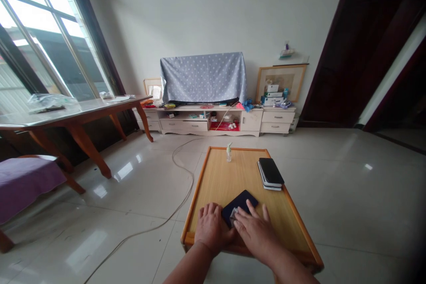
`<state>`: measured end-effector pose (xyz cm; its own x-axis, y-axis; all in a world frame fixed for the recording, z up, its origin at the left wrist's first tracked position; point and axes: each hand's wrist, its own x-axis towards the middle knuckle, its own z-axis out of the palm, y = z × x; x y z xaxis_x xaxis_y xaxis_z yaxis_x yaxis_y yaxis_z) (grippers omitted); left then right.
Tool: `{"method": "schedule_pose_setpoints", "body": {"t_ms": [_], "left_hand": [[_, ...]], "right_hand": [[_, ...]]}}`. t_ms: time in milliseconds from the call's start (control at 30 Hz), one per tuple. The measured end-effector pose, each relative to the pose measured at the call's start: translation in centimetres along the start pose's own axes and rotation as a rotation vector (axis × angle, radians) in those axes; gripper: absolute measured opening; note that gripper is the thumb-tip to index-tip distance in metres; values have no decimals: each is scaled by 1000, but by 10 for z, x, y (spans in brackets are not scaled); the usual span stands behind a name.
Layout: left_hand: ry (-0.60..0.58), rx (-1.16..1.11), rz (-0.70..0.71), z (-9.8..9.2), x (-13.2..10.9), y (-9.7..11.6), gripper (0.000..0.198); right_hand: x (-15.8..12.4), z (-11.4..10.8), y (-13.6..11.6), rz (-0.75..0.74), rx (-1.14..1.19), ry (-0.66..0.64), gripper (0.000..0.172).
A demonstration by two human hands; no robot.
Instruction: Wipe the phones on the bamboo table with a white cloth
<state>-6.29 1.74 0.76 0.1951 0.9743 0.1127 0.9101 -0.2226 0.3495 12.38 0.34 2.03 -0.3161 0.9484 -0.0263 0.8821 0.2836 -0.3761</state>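
A dark blue flat object point(245, 199), perhaps a notebook or tablet, lies tilted near the front of the low wooden table point(218, 177). My left hand point(212, 227) rests at its left edge, thumb along the near side. Under the fingers of my right hand point(256, 233) a small grey cloth point(233, 216) is pressed on the dark cover; some of these fingers are spread.
Black and white notebooks point(271, 172) are stacked at the table's right edge. A small spray bottle point(229, 152) stands near the far edge. A cable point(186, 197) runs over the floor on the left. A white cabinet point(251, 123) stands against the wall.
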Motion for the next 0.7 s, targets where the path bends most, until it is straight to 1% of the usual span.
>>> {"method": "schedule_pose_setpoints", "body": {"t_ms": [67, 100, 133, 233, 300, 367, 467, 567, 633, 700], "left_hand": [[6, 0, 4, -2, -1, 2, 57], [8, 0, 7, -3, -1, 3, 57], [7, 0, 8, -4, -1, 3, 56], [-11, -3, -6, -5, -1, 4, 52], [-20, -5, -13, -5, -1, 4, 51], [-12, 0, -9, -5, -1, 4, 52], [-5, 17, -7, -6, -2, 6, 57], [-12, 18, -19, -9, -3, 8, 57], [-12, 9, -26, -10, -3, 10, 54], [-9, 2, -31, -12, -4, 11, 52]], "right_hand": [[1, -4, 6, 89, -30, 18, 53], [1, -5, 5, 108, -35, 27, 53], [1, -5, 3, 102, -29, 30, 52], [-5, -2, -11, -7, 27, 5, 52], [-11, -2, -14, -49, 55, -8, 51], [-14, -3, -8, -19, 51, 7, 52], [-9, -5, 15, 93, 10, 81, 53], [2, -4, 33, 148, -21, 156, 46], [9, -2, 36, 150, -40, 202, 39], [13, -1, 33, 154, -58, 259, 35]]}}
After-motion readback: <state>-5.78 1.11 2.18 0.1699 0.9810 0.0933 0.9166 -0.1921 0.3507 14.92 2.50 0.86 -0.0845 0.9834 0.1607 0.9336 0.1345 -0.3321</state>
